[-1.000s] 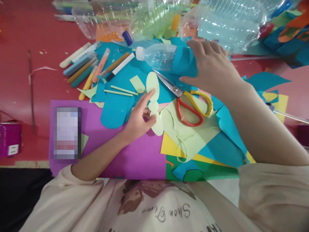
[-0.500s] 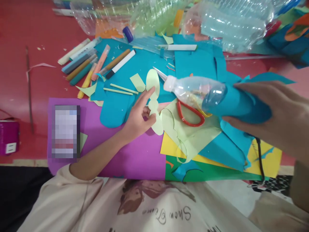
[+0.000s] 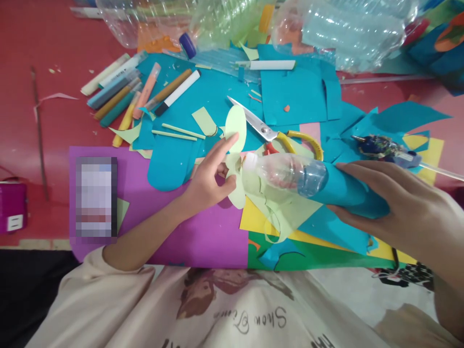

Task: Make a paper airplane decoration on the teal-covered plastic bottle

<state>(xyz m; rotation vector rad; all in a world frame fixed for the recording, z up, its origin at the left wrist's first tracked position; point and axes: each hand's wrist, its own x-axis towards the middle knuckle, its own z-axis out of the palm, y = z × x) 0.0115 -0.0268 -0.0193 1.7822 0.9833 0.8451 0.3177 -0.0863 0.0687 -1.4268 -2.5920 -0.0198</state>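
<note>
Between the thumb and fingers of my left hand is a pale green paper cutout with rounded lobes and a narrow middle. My right hand wraps round the blue-paper-covered base of a clear plastic bottle. The bottle lies tilted sideways, its white cap at the middle of the cutout; whether they touch I cannot tell. Behind the bottle lie open scissors with yellow and red handles, partly hidden. Beneath it is a pale green sheet with a cut outline.
Several markers lie at the upper left. Large clear bottles line the back. A glue gun rests at the right. A phone lies on purple paper. Blue paper and scraps cover the middle.
The bottle has moved left and toward me, bringing its cap up to the cutout's middle. The scissors and the glue gun are now more exposed. My left hand has kept its hold.
</note>
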